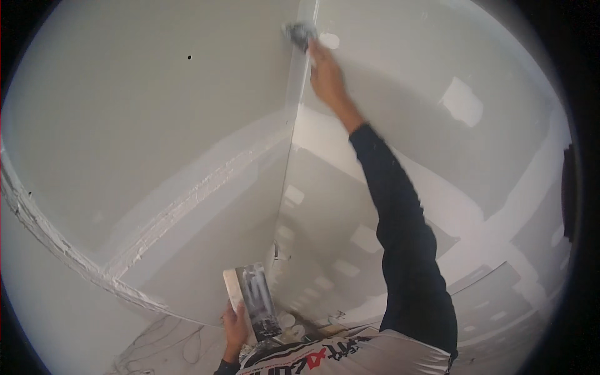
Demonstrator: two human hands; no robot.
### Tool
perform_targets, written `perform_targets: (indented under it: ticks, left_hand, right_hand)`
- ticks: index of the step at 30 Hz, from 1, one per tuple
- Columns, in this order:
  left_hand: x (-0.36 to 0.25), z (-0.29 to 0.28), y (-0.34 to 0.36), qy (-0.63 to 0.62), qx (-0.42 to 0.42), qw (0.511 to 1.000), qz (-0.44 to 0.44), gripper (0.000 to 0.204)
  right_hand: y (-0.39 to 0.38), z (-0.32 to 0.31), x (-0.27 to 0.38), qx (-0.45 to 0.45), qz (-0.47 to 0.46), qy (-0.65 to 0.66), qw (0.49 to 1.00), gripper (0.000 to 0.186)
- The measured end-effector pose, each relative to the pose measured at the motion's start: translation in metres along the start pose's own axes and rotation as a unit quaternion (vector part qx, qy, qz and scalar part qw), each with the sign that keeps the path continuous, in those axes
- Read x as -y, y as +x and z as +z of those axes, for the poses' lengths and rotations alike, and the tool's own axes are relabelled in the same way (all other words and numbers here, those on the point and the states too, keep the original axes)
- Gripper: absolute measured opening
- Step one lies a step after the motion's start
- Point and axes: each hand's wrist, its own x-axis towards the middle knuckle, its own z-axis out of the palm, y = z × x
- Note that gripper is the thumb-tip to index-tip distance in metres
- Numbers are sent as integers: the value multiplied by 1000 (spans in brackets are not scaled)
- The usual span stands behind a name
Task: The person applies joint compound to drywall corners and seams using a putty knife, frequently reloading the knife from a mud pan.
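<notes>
Stretched high up the wall, my right hand (328, 72) is closed round the handle of a taping knife (299, 35), which is slightly blurred. Its blade lies against the left wall beside the inside corner (302, 65), where a pale strip runs down both sides. Low and close to my body, my left hand (235, 322) grips a long metal mud pan (259, 297) by its side. Smears of white joint compound show on the pan's metal.
Drywall (156, 106) meets in the corner, with white compound patches (462, 102) on the right side. A rough white seam (194, 194) crosses the left wall. Below lie pale round items (287, 320) near my body and a thin cord (159, 331) on the floor.
</notes>
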Motion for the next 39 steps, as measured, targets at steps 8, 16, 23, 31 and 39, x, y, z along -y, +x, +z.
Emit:
perform_targets:
  ticks: [8,16,23,31,39]
  left_hand:
    - [-3,-2,2,-14,15,999,-26,38]
    - [-23,11,18,-48,65,997,-15,54]
    - [-62,45,51,-230,81,953,-179,57]
    - [-77,71,75,-286,232,906,-207,57]
    - [-129,77,78,-208,85,974,31,59]
  right_hand:
    - [-182,23,78,98,101,39,989,77]
    - [-231,-1,86,104,161,122,974,66]
    - [-290,-146,199,222,164,326,904,70]
    - [-369,-264,254,418,185,222,861,67]
    - [-393,-325,258,194,549,417,698,48]
